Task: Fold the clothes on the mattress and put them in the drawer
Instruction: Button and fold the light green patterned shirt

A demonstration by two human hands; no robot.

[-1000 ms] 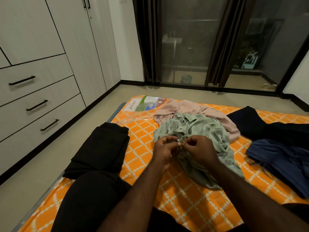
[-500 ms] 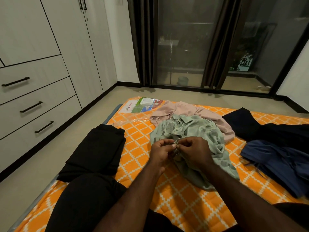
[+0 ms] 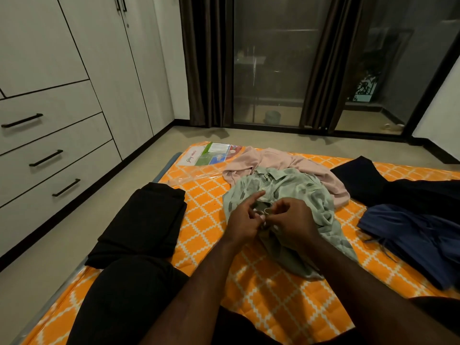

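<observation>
Two hands pinch at a green shirt (image 3: 302,195) in the middle of the orange mattress (image 3: 205,220).
Closed drawers (image 3: 49,158) stand off the mattress's left edge, and a folded black garment (image 3: 144,220) lies along that edge. In the middle, the left hand (image 3: 242,220) and right hand (image 3: 292,220) meet, fingertips pinching a small bit of the crumpled shirt, left forefinger sticking out. A pink garment (image 3: 286,160) lies partly under it toward the far edge. Black clothes (image 3: 373,183) and navy clothes (image 3: 423,235) lie heaped at the right edge.

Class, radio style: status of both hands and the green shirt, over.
Left hand, right hand pinch green shirt. Shirt crumpled, unfolded, partly on pink garment. Drawers shut.
</observation>
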